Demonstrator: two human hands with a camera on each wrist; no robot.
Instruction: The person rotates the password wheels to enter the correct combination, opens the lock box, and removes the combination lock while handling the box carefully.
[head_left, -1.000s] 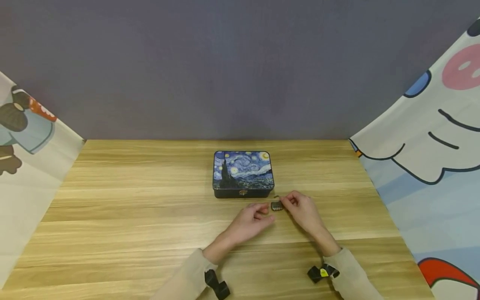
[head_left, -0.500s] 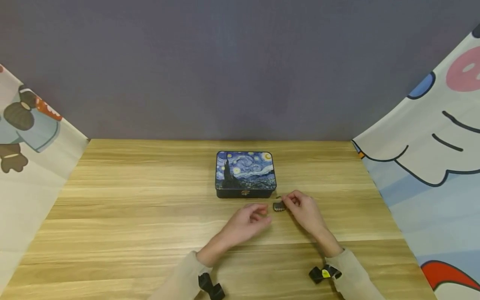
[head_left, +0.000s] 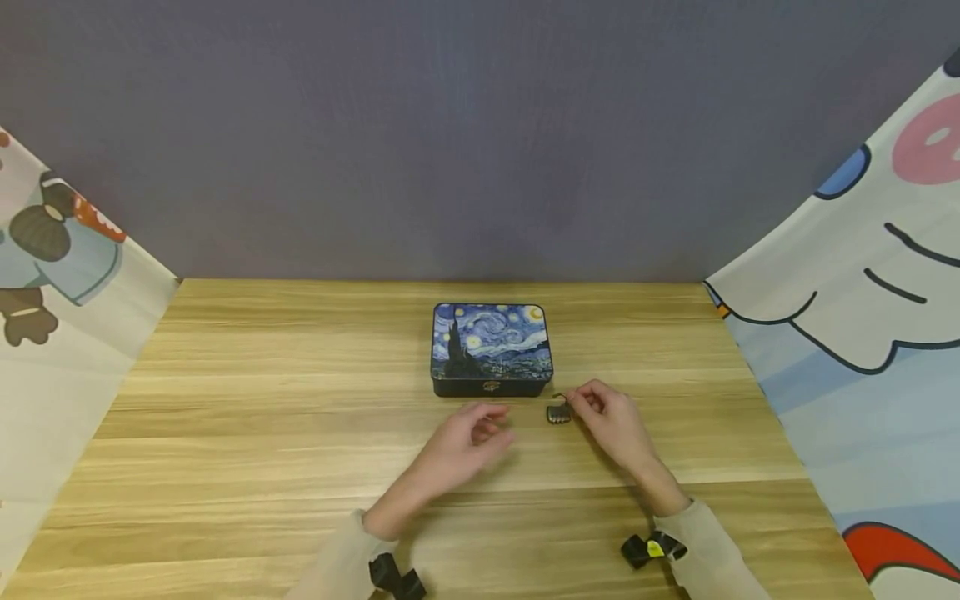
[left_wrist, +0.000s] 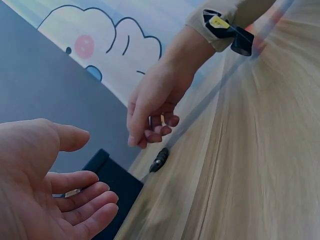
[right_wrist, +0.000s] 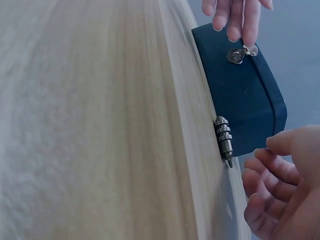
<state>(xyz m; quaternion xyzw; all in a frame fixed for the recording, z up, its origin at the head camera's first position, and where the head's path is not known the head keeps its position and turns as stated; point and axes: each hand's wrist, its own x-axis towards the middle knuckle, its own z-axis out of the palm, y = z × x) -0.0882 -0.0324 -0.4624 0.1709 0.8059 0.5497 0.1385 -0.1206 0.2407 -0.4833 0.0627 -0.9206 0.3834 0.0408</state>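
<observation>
A small combination padlock (head_left: pixel 558 414) with number dials (right_wrist: pixel 223 131) lies on the wooden table, just off the front right corner of a tin box (head_left: pixel 491 342). The box is closed, with a starry night painting on its lid and a metal clasp (right_wrist: pixel 235 56) on its dark front. My right hand (head_left: pixel 611 421) hovers beside the padlock, fingers loosely curled, thumb and forefinger close together. Both wrist views show a gap between it and the padlock. In front of the box hangs my left hand (head_left: pixel 461 442), fingers relaxed and apart, holding nothing.
The wood-grain table (head_left: pixel 262 417) extends around the box on every side. A grey wall (head_left: pixel 450 142) rises behind it. Cartoon-printed cloths stand at the left (head_left: pixel 67 358) and right (head_left: pixel 862 308). Each wrist carries a black camera strap (head_left: pixel 652 548).
My left hand has drawn away from the padlock toward the left. My right hand and the padlock have stayed nearly in place, and the head view has shifted slightly.
</observation>
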